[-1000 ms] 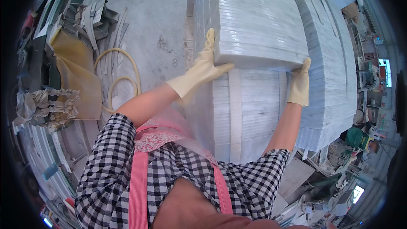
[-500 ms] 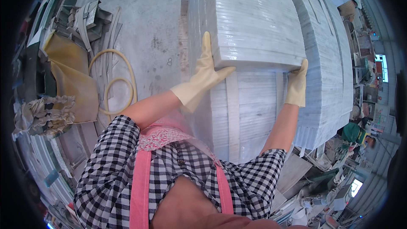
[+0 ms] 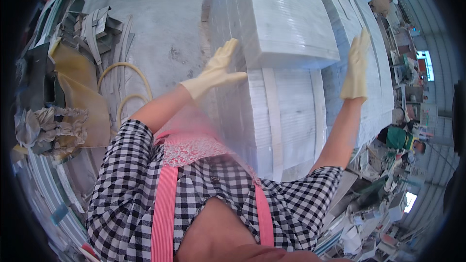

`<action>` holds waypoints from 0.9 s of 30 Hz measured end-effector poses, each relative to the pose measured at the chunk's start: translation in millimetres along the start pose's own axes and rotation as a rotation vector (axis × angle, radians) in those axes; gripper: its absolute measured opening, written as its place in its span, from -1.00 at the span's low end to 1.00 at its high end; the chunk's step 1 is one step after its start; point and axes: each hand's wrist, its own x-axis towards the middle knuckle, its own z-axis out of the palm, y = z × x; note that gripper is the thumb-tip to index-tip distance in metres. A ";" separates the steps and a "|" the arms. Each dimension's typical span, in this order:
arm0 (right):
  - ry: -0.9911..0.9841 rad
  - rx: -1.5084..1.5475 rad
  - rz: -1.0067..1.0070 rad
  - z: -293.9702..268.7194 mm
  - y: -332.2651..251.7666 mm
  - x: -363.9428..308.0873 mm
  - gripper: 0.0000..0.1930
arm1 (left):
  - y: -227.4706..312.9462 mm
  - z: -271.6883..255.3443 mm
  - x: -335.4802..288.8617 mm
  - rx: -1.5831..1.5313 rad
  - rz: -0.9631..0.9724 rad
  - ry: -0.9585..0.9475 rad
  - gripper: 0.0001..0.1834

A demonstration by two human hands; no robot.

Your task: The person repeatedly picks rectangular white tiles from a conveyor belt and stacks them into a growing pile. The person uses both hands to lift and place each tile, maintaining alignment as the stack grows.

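In front of me stands a tall stack of whitish stone slabs [image 3: 296,24], its upper part jutting toward me over a lower stack [image 3: 296,116] crossed by pale upright strips. My left hand [image 3: 218,68], in a cream rubber glove, is open beside the stack's left corner, thumb and fingers apart. It looks clear of the slabs. My right hand [image 3: 357,63], gloved the same way, is raised with fingers stretched out, right of the upper stack and in front of a neighbouring slab stack [image 3: 378,77]. Neither hand holds anything.
A yellow hose [image 3: 125,64] lies coiled on the floor at left, near a brownish sheet [image 3: 80,92] and scrap strips [image 3: 97,29]. Crumpled material [image 3: 48,131] sits below. At far right are a person in green [image 3: 398,137] and cluttered workshop gear.
Both hands have let go of the upper stack's near corners. My left hand has moved left and away, while my right has shifted right and up with its fingers straightened.
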 end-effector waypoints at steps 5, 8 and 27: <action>0.007 0.155 -0.465 -21.5 -105.9 71.3 -0.51 | -93.0 -31.0 -51.9 -0.006 -0.401 -0.089 -0.12; -0.062 0.278 -0.329 34.0 -156.1 47.4 -0.52 | -135.2 -37.7 -80.3 -0.168 -0.453 0.053 -0.20; -0.349 -0.193 -0.084 122.0 -144.9 -43.3 -0.49 | -92.5 -138.3 -78.0 -0.624 -0.409 -0.010 -0.51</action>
